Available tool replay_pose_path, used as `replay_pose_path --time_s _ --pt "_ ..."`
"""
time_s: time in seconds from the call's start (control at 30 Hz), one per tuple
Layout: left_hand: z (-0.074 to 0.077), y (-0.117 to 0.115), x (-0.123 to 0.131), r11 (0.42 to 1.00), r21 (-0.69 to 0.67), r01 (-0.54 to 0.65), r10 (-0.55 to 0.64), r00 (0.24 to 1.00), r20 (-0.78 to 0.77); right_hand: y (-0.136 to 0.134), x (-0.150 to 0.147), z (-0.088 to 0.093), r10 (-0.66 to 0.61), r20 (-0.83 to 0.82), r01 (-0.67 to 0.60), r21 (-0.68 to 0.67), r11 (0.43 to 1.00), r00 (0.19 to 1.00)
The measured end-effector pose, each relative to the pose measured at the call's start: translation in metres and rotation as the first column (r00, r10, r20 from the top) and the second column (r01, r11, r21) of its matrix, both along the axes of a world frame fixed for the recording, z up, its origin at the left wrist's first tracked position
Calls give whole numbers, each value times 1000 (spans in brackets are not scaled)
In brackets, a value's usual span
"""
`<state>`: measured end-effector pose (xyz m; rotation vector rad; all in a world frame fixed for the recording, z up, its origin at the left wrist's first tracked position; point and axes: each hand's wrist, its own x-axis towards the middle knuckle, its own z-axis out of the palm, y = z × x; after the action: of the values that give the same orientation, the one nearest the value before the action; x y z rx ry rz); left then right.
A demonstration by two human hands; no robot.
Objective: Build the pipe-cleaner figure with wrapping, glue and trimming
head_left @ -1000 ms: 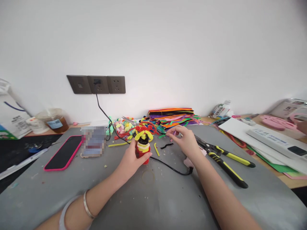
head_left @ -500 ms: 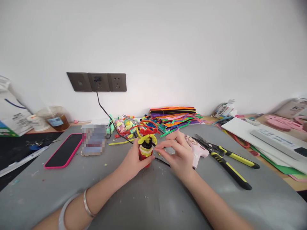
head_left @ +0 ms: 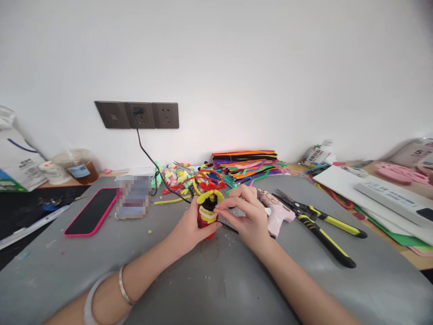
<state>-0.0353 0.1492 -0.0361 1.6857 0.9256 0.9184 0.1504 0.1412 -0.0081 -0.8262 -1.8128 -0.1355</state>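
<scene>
A small pipe-cleaner figure (head_left: 208, 216) in red, yellow and black, topped with red curls, stands upright over the grey mat. Around its lower body my left hand (head_left: 189, 221) is closed, thumb across the front. My right hand (head_left: 245, 214) is closed in a pinch at the figure's right side, fingertips against the dark part below the yellow band. What those fingertips hold, if anything, is too small to make out. Just beyond my right hand lies a pink glue gun (head_left: 279, 216), partly covered by the hand.
Black-and-yellow pliers (head_left: 311, 216) lie at the right. Behind the figure are bundled pipe cleaners (head_left: 246, 164), colourful scraps (head_left: 172, 176) and scissors (head_left: 184, 168). A pink-edged phone (head_left: 91, 212) rests on the left. A black cord (head_left: 145, 151) runs from the wall socket across the mat (head_left: 189, 289).
The figure has tipped slightly, so more of its dark front shows under the yellow band. My right fingertips have moved a little left, onto that dark part. My left hand keeps its hold.
</scene>
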Motion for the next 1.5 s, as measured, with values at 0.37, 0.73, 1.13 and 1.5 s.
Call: replay_pose_path --time_s 0.37,0.73,1.13,1.5 --pt "-1 1 0 1000 8 27 -27 1000 16 2 4 1 2 61 1 -46 999 998" --pt "3 -1 -4 992 56 115 -108 986 -126 7 24 8 87 189 -70 -97 993 978" --pt "2 0 -5 986 61 158 -145 973 -178 4 27 12 99 274 -61 -144 988 956" --pt "4 -1 -3 994 -42 99 -101 993 -56 4 33 12 141 -196 -168 -129 977 970"
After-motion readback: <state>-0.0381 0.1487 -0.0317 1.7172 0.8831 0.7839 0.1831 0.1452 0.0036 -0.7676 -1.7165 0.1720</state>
